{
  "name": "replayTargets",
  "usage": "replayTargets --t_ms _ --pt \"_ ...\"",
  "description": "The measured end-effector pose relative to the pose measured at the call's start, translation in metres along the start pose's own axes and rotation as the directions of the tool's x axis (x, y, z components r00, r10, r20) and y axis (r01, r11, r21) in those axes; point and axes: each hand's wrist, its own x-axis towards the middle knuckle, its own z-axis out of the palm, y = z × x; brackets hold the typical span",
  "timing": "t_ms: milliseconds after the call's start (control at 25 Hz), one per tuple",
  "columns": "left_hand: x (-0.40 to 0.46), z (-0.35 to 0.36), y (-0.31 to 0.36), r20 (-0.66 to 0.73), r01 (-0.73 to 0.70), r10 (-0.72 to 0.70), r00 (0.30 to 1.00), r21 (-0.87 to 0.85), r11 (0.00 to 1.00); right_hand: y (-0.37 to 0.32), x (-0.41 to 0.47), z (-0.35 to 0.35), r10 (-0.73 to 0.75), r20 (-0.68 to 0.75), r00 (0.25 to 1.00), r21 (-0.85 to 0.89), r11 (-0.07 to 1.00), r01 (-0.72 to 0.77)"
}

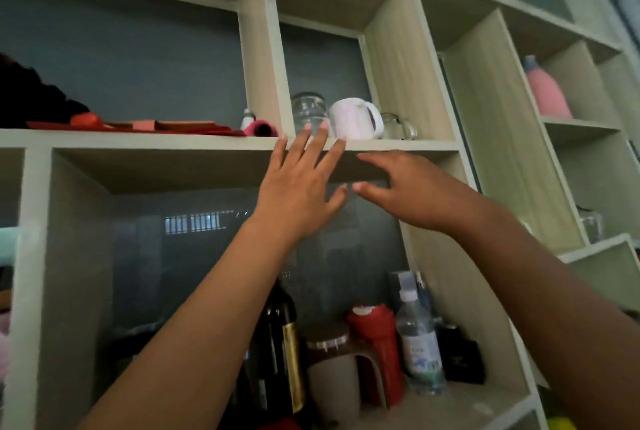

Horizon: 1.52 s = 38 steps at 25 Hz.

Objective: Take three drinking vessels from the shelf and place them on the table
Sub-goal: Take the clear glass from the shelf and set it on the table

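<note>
Three drinking vessels stand in one cubby of the pale wooden shelf (398,145): a clear glass jar (309,110) on the left, a white mug (355,118) with its handle to the right in the middle, and a small clear glass mug (398,126) on the right. My left hand (301,187) is raised with fingers spread, its fingertips just in front of the glass jar and the mug's base. My right hand (412,190) is open below the shelf board, under the white mug, holding nothing.
The cubby below holds a dark wine bottle (284,343), a red shaker bottle (377,350), a water bottle (419,343) and a brown-lidded container (329,360). Red items (138,126) lie on the left shelf. A pink bottle (545,90) stands in a right cubby.
</note>
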Motion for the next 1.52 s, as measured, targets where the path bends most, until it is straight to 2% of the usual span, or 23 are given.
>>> replayTargets --t_ms 160,320,440,520,760,920,1160,1280,1400,1520 --pt "0.02 0.03 -0.011 0.006 0.052 -0.053 0.999 0.153 0.987 0.009 0.05 -0.004 -0.039 -0.069 0.997 0.004 0.999 0.039" --pt "0.018 0.047 -0.017 -0.085 0.037 -0.016 0.996 0.257 0.966 0.004 0.108 -0.006 -0.017 -0.075 0.997 0.179 0.983 0.03" --pt "0.017 0.051 -0.018 -0.108 0.023 0.008 0.994 0.284 0.959 -0.006 0.141 -0.002 0.052 0.022 0.998 0.366 0.929 -0.057" --pt "0.017 0.054 -0.021 -0.119 0.018 0.019 0.993 0.303 0.953 -0.016 0.154 -0.005 0.101 0.136 0.985 0.4 0.904 -0.148" --pt "0.016 0.058 -0.023 -0.178 0.041 0.022 0.984 0.341 0.939 -0.025 0.178 0.001 0.226 0.435 0.871 0.233 0.906 -0.352" --pt "0.01 0.059 -0.025 -0.202 0.039 0.03 0.979 0.328 0.944 -0.02 0.185 0.008 0.217 0.421 0.881 0.258 0.902 -0.346" --pt "0.01 0.059 -0.025 -0.21 0.032 0.027 0.977 0.271 0.962 -0.014 0.184 0.004 0.234 0.33 0.915 0.346 0.871 -0.347" --pt "0.01 0.057 -0.023 -0.229 0.047 -0.004 0.973 0.185 0.982 -0.011 0.178 -0.013 0.247 0.277 0.929 0.431 0.832 -0.35" --pt "0.014 0.046 -0.017 -0.284 0.079 -0.088 0.955 -0.042 0.996 -0.006 0.163 -0.031 0.267 0.286 0.92 0.528 0.757 -0.384" --pt "0.019 0.029 -0.008 -0.352 0.104 -0.197 0.915 -0.265 0.959 -0.004 0.141 -0.045 0.287 0.309 0.907 0.642 0.641 -0.421"
